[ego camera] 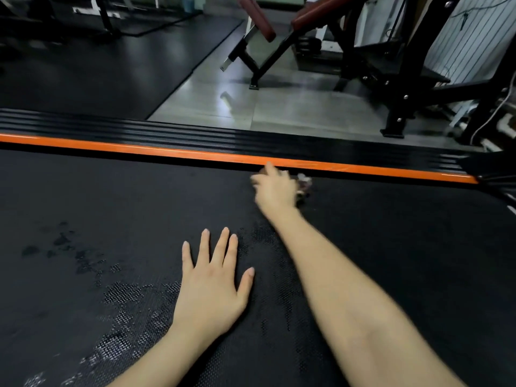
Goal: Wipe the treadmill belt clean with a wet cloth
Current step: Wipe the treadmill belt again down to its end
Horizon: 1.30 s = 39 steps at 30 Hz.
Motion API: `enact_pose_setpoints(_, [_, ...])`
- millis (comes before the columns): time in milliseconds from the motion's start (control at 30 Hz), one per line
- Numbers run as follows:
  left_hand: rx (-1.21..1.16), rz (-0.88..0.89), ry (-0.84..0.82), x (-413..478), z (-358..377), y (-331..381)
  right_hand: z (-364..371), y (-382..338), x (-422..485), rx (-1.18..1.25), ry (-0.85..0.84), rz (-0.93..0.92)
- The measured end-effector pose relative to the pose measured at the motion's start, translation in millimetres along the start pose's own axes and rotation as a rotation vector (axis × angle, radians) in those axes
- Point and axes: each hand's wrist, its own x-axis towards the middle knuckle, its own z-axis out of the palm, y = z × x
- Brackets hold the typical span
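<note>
Surroundings: the far side of the treadmill belt was bounded by an orange strip, with a ribbed black side rail beyond it. Past the rail were grey floor tiles, a black rubber mat on the left, and a weight bench with maroon pads. A white cable hung at the far right. Nothing lay on the belt between the hands.

Wet patches showed on the near-left belt, around and left of the left hand. That hand lay palm-down on the belt with its fingers straight and spread, holding nothing.

The right hand was stretched to the far edge, just short of the orange strip, and motion-blurred. The cloth sat under and in that hand on the belt, with only a small crumpled bit poking out on its right side. The fingers looked bunched round it and one finger pointed toward the strip. The blur hid the finer grip detail.
</note>
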Motion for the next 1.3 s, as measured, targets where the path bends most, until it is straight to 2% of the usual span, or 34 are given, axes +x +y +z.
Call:
enact_pose_setpoints(100, [0.004, 0.004, 0.001, -1, 0, -4, 0, -12, 3, -0.005, -0.031, -0.135])
enact_pose_setpoints(233, [-0.008, 0.012, 0.012, -1, 1, -5, -11, 60, 3, -0.016, -0.015, -0.081])
enact_pose_setpoints(367, [-0.065, -0.021, -0.042, 1, -4, -2, -20, 65, -25, -0.016, -0.054, -0.147])
enact_pose_setpoints(467, [-0.057, -0.042, -0.108, 3, -13, 1, -36, 62, -75, -0.001, -0.031, -0.255])
enact_pose_setpoints(600, [-0.04, -0.048, -0.161, 3, -18, 2, -59, 60, -187, 0.09, 0.126, -0.466])
enact_pose_setpoints(700, [-0.032, -0.05, -0.184, 2, -21, 1, -75, 74, -233, 0.071, 0.062, -0.635])
enact_pose_setpoints(767, [-0.033, -0.049, -0.203, -1, -26, 2, -79, 78, -222, 0.055, -0.018, -0.562])
enact_pose_setpoints(833, [-0.056, -0.056, -0.232, -11, -31, 4, -75, 68, -210, 0.076, -0.052, -0.333])
enact_pose_setpoints(900, [-0.068, -0.049, -0.269, -28, -35, 4, -69, 56, -211, 0.055, -0.019, -0.21])
enact_pose_setpoints(1000, [-0.06, 0.004, -0.264, -59, -39, -4, -75, 41, -244, 0.04, 0.068, -0.285])
enact_pose_setpoints(1067, [-0.071, 0.022, -0.25, -72, -42, -13, -82, 39, -277, 0.052, 0.083, -0.422])
enact_pose_setpoints(1200, [-0.082, 0.028, -0.239, -89, -44, -17, -99, 64, -327, 0.093, -0.003, -0.72])
enact_pose_setpoints(1233, [-0.079, 0.025, -0.238, -93, -44, -17, -101, 77, -324, 0.049, 0.008, -0.731])
enact_pose_setpoints(1300, [-0.077, 0.017, -0.25, -101, -45, -16, -105, 95, -305, 0.017, 0.046, -0.52])
